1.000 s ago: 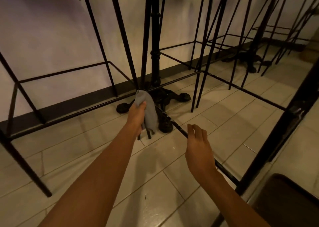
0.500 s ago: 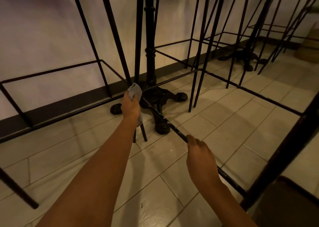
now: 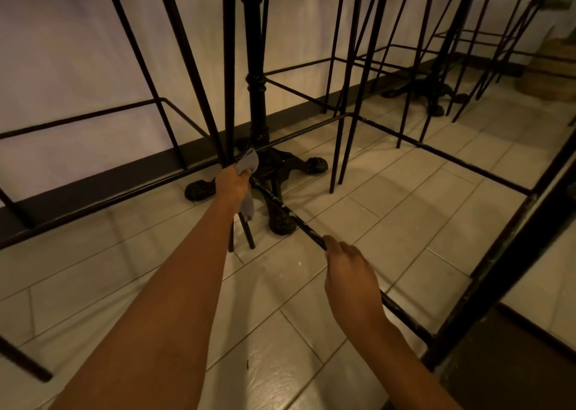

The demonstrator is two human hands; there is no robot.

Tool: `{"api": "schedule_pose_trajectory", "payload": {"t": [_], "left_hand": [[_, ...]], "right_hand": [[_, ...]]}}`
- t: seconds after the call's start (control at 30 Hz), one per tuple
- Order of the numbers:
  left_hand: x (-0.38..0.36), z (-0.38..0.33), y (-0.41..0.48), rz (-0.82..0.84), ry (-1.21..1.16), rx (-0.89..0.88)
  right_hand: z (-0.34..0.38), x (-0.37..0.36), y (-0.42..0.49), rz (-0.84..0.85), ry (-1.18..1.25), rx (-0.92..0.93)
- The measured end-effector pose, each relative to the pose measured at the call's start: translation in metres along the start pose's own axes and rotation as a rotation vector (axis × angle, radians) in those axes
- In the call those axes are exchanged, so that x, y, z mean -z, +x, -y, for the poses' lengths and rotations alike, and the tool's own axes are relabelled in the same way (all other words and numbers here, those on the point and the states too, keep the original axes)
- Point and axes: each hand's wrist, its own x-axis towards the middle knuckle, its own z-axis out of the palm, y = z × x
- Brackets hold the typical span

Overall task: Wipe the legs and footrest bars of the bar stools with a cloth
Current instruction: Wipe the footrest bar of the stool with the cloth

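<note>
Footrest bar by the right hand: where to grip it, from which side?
Likely its bare middle, from above: the footrest bar is thin and runs clear of the floor, so fingers can curl under. The left hand and cloth occupy the far corner.

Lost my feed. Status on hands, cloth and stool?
Left hand grips cloth at stool leg. Right hand holds footrest bar. Table base crowds behind cloth.

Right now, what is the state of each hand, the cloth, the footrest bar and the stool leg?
Left hand: grips the cloth at the stool leg.
Cloth: bunched, pressed against the stool leg, one end hanging below the hand.
Right hand: fingers curled round the footrest bar.
Footrest bar: level above the floor, held, glossy in patches.
Stool leg: standing on the tiles.
</note>
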Motion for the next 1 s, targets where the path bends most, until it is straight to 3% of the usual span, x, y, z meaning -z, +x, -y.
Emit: {"api": "schedule_pose_trajectory", "payload": {"t": [0.63, 0.83, 1.0], "left_hand": [[0.001, 0.010, 0.001, 0.005, 0.017, -0.078], [0.005, 0.004, -0.005, 0.058, 0.100, -0.083], [0.001, 0.009, 0.000, 0.041, 0.037, -0.075]], "right_hand": [[0.001, 0.001, 0.000, 0.037, 0.034, -0.045], [0.004, 0.011, 0.001, 0.169, 0.067, -0.045], [0.002, 0.010, 0.000, 0.135, 0.090, -0.041]]}}
